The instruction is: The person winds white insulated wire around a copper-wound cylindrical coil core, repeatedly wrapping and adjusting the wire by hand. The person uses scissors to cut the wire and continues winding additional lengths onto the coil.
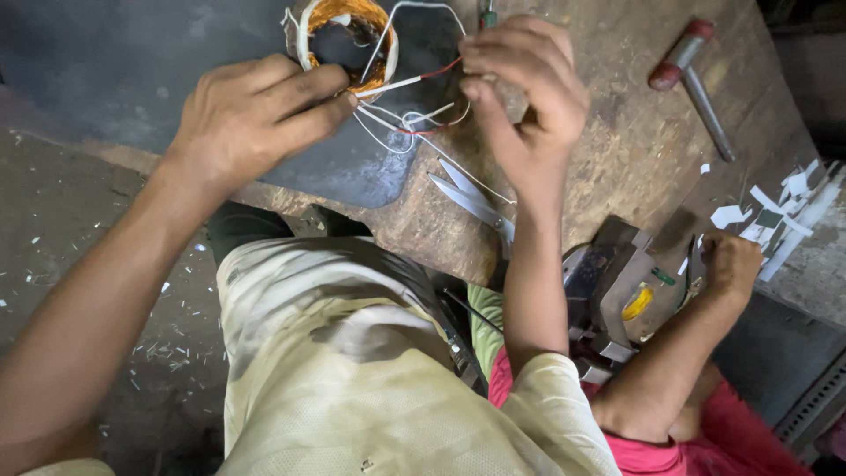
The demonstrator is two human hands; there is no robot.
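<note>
A round copper-wound coil [345, 35] wrapped in white tape lies on a dark metal sheet [132, 70] at the top of the workbench. White and red lead wires [414, 115] trail from it. My left hand [251, 115] pinches a white-sleeved lead right beside the coil. My right hand [524, 97] is curled over the other ends of the wires, fingertips closed on them. Open scissors [471, 198] lie just below the wires, between my two forearms.
A hammer [692, 79] with a red head lies on the wooden bench [617, 150] at upper right. White paper scraps [784, 207] litter the right edge. Another person's hand [731, 264], in a red garment, rests by a small machine [617, 291] at lower right.
</note>
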